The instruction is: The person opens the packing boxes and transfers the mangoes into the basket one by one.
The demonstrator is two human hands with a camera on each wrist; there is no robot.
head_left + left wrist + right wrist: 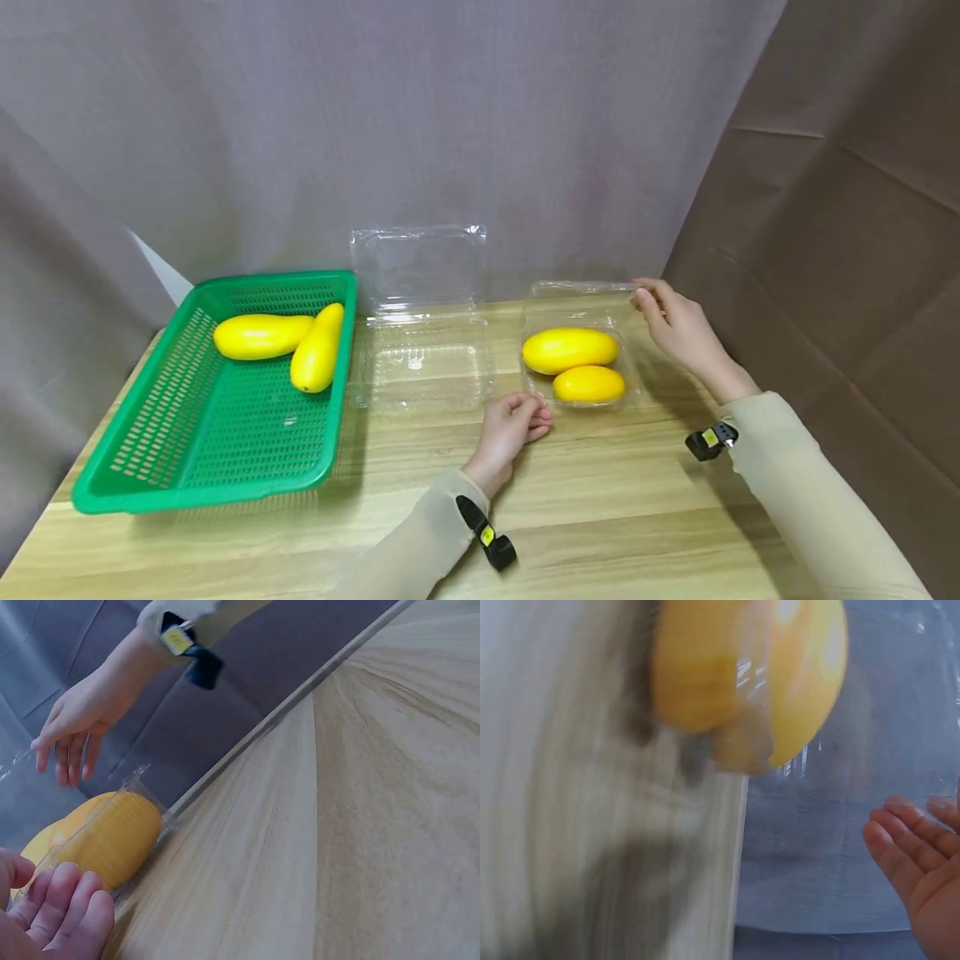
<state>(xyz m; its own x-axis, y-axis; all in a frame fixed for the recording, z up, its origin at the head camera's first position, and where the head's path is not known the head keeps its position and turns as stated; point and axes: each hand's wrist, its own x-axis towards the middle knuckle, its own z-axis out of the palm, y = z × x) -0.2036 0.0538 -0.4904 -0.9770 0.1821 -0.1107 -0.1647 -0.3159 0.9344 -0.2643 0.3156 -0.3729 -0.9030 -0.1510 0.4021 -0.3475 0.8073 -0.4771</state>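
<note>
Two smooth, oblong yellow fruits or squashes (570, 350) lie side by side in a clear plastic clamshell box (633, 392) on the right. Its clear lid (581, 287) stands raised and tilted over them. My right hand (678, 329) pinches the lid's right corner between thumb and fingers; the other fingers stretch out in the right wrist view. At the box's front left corner, my left hand (510, 429) has its fingers bent and holds the rim, its thumb partly cut off in the left wrist view. The smaller yellow piece (124, 840) is nearest its fingertips.
A second clear clamshell box (427, 367) stands with its lid upright, left of the first. Further left, a green plastic basket (217, 500) holds two more long yellow pieces (258, 337). Behind the wooden table (600, 533) hangs a grey curtain (420, 125).
</note>
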